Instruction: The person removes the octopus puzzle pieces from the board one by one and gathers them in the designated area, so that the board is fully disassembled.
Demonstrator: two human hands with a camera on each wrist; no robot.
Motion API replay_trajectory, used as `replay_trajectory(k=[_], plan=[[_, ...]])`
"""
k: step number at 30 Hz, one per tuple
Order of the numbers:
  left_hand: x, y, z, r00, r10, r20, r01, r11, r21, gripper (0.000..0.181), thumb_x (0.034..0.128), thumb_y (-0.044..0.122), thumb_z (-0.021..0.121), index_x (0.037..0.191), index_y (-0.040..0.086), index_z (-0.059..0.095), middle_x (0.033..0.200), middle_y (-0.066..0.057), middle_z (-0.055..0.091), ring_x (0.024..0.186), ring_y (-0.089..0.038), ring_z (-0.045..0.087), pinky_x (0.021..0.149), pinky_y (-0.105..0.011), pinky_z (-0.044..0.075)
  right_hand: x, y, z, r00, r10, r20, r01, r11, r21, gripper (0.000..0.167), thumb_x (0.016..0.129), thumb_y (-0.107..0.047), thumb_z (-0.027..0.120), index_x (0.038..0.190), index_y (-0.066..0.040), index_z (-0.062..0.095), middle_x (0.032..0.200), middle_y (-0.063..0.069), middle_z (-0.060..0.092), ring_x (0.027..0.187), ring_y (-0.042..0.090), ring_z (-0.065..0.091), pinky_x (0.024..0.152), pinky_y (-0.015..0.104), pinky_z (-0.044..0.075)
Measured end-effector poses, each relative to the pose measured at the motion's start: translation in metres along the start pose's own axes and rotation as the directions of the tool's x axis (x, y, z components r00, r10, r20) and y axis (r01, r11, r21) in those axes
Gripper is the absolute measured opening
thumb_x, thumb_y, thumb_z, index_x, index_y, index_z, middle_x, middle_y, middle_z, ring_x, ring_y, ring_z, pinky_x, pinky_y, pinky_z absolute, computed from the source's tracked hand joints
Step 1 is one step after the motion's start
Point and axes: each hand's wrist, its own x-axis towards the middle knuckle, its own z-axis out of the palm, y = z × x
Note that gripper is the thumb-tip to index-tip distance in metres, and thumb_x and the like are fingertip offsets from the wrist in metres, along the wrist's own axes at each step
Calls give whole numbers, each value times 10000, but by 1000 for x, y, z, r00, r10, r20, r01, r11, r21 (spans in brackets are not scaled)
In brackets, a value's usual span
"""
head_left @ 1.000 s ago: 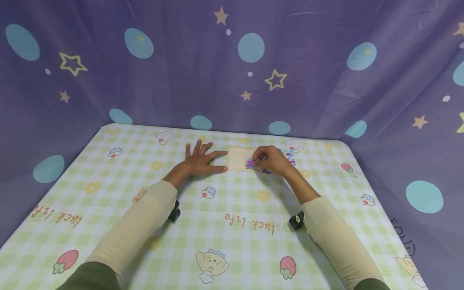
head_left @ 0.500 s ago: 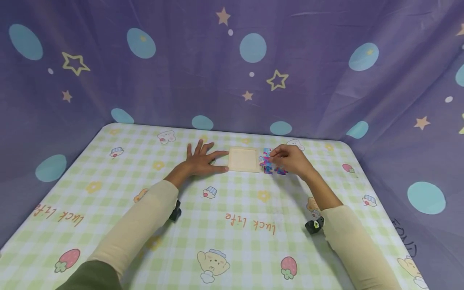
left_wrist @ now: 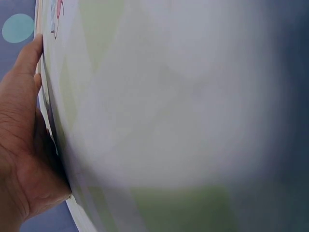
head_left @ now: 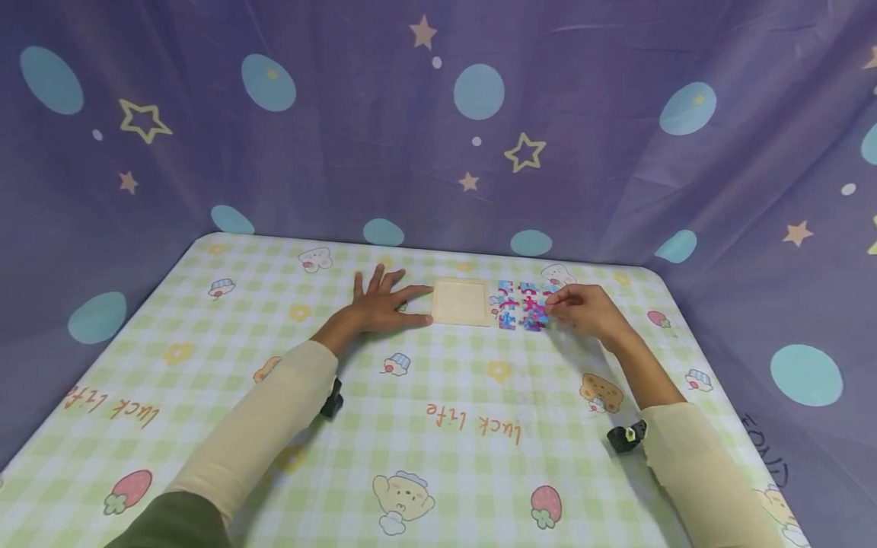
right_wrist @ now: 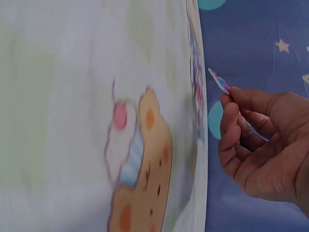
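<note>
My left hand (head_left: pixel 380 307) rests on the table with fingers spread, its thumb and index fingertips at the left edge of a small square wooden tray (head_left: pixel 460 301). To the tray's right lie several pink, blue and purple jigsaw pieces (head_left: pixel 530 307), close together on the cloth. At their right side, my right hand (head_left: pixel 585 310) pinches one jigsaw piece (right_wrist: pixel 220 83) between thumb and index finger. In the right wrist view this piece is held off the table, and the other fingers are curled. The left wrist view shows part of the left hand (left_wrist: pixel 24 145); its fingertips are mostly hidden.
A green-and-white checked cloth (head_left: pixel 452 373) with printed cartoons covers the table. Behind it and at both sides hangs a purple curtain (head_left: pixel 384 152) with stars and ovals. Each wrist carries a small black camera (head_left: pixel 626 436).
My right hand has moved rightward from over the tray, past the jigsaw pieces to their right side. A piece seen over the tray is no longer there. My left hand stays put.
</note>
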Motion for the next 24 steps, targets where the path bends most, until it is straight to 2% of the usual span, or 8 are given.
replay_trajectory(k=[9, 13, 24], plan=[[0, 1, 0, 1000, 4, 3, -4, 1000, 1, 841, 989, 877, 559, 1740, 584, 320, 1935, -54, -16, 1747, -404, -293, 1321, -767, -239, -4, 19, -16, 995, 90, 48, -91, 996, 22, 337, 1108, -185, 723, 1343, 57, 707, 972, 33, 783, 786, 133, 607, 687, 300, 514], [0, 2, 0, 1000, 4, 4, -4, 1000, -1, 843, 987, 878, 560, 1740, 584, 321, 1935, -55, -16, 1747, -403, -295, 1320, -768, -240, -5, 26, -18, 991, 116, 72, -117, 993, 18, 365, 1103, -189, 738, 1365, 63, 702, 944, 2, 770, 824, 128, 640, 709, 287, 535], [-1, 1, 0, 1000, 3, -2, -3, 1000, -9, 842, 992, 876, 555, 1743, 576, 321, 1935, -63, -17, 1747, -408, -291, 1318, -769, -242, -2, 29, -17, 990, 110, 92, -112, 994, 14, 319, 1114, -138, 707, 1332, 95, 698, 906, 6, 727, 808, 127, 620, 686, 274, 534]])
